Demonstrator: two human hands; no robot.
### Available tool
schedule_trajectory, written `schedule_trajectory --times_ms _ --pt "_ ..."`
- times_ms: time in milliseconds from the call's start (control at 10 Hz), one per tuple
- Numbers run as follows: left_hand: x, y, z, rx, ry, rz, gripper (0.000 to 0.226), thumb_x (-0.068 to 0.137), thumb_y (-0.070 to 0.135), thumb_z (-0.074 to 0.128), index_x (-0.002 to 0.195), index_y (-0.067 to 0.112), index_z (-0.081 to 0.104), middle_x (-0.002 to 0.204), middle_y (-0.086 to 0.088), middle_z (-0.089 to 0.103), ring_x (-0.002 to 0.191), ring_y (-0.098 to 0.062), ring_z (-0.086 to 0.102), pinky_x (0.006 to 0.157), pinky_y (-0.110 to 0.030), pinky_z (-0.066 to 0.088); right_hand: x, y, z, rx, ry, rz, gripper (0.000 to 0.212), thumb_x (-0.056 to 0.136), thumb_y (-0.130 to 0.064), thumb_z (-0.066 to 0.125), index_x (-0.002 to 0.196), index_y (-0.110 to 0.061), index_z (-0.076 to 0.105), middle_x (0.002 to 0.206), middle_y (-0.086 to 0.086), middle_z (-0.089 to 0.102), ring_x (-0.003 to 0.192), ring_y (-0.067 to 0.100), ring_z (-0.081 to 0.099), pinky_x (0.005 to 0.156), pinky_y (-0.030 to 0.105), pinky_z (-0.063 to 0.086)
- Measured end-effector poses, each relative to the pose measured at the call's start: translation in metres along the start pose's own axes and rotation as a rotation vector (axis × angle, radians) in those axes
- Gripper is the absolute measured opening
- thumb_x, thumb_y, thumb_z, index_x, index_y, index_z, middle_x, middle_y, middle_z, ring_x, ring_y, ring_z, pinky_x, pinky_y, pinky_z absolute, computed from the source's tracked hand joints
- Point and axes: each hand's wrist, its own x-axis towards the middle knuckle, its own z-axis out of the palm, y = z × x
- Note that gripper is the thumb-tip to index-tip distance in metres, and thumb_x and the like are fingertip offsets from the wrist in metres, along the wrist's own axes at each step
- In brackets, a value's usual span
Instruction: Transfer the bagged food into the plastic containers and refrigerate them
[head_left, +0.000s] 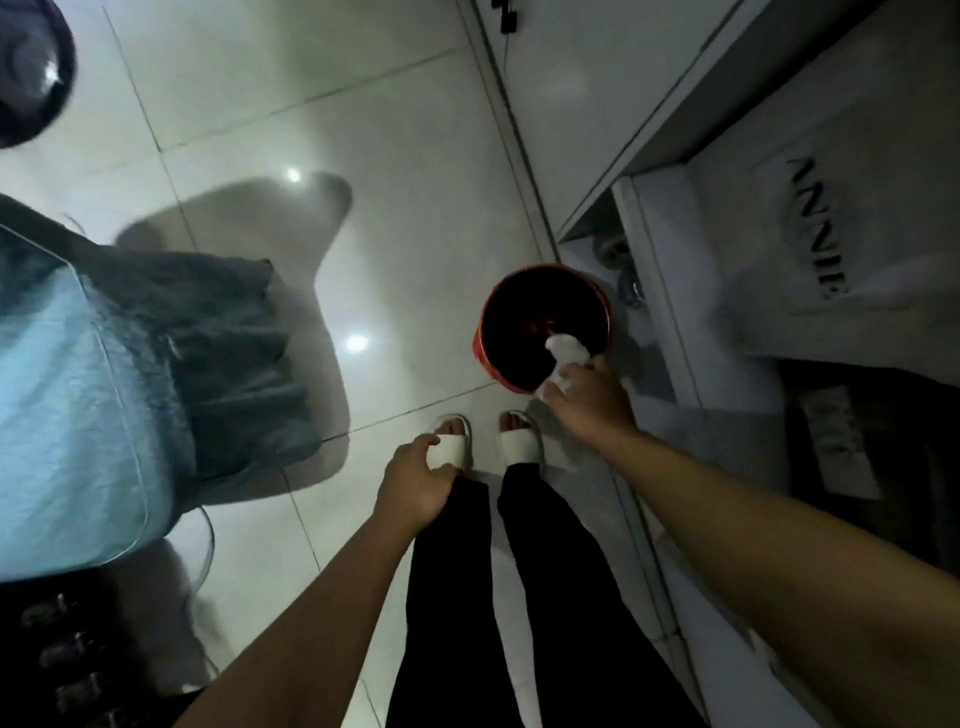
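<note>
I look straight down at a tiled floor. My right hand (589, 400) holds a crumpled white wad (563, 358), paper or plastic, over the rim of a round red bin (488, 338) with a dark inside. My left hand (415, 480) hangs beside my leg with its fingers loosely curled and nothing in it. No food bags or plastic containers are in view.
My feet in white slippers (519, 441) stand just in front of the bin. A chair with blue-grey cloth (156, 374) draped over it stands at the left. At the right are a white cabinet and a white paper bag with black letters (831, 234).
</note>
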Motion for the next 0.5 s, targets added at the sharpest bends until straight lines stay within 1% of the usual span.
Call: schedule_trajectory --times_ms 100,200,300,400,500 --pt "0.051 -0.019 0.015 0.095 -0.033 0.058 0.05 0.094 0.02 0.06 0.142 0.019 0.049 0.14 -0.017 0.051 0.127 -0.033 0.05 0.102 -0.035 0.04 0.067 0.002 0.033 0.1 -0.07 0.084 0.057 0.096 -0.042 0.056 0.146 -0.018 0.044 0.153 0.016 0.026 0.133 0.039 0.041 0.108 0.038 0.038" --pt "0.09 -0.031 0.028 0.155 -0.008 0.124 0.052 0.093 0.019 0.06 0.143 0.02 0.048 0.147 -0.016 0.046 0.135 -0.034 0.042 0.107 -0.037 0.036 0.114 0.012 0.063 0.132 -0.254 0.101 0.076 0.094 -0.047 0.059 0.157 -0.035 0.019 0.165 0.01 0.003 0.149 0.035 0.017 0.118 0.04 0.025" --pt "0.108 -0.03 0.037 0.264 -0.004 0.155 0.06 0.094 0.026 0.059 0.15 0.024 0.039 0.161 -0.014 0.028 0.148 -0.033 0.023 0.116 -0.042 0.027 0.13 0.026 0.088 0.05 -0.302 0.077 0.083 0.088 -0.058 0.059 0.155 -0.045 0.012 0.167 0.002 -0.007 0.152 0.033 0.003 0.121 0.046 0.019" --pt "0.102 -0.019 0.037 0.406 -0.015 0.198 0.066 0.093 0.033 0.058 0.153 0.026 0.031 0.165 -0.014 0.018 0.151 -0.033 0.014 0.119 -0.044 0.02 0.107 0.027 0.101 0.036 -0.315 0.116 0.084 0.082 -0.066 0.056 0.153 -0.049 0.014 0.167 -0.001 -0.007 0.151 0.035 0.007 0.12 0.054 0.02" --pt "0.066 -0.002 0.03 0.493 -0.044 0.248 0.073 0.093 0.039 0.056 0.157 0.03 0.022 0.167 -0.012 0.012 0.153 -0.034 0.009 0.121 -0.045 0.014 0.061 0.038 0.104 0.012 -0.276 0.047 0.093 0.072 -0.073 0.047 0.153 -0.05 0.007 0.167 -0.005 -0.005 0.152 0.033 0.003 0.119 0.056 0.016"
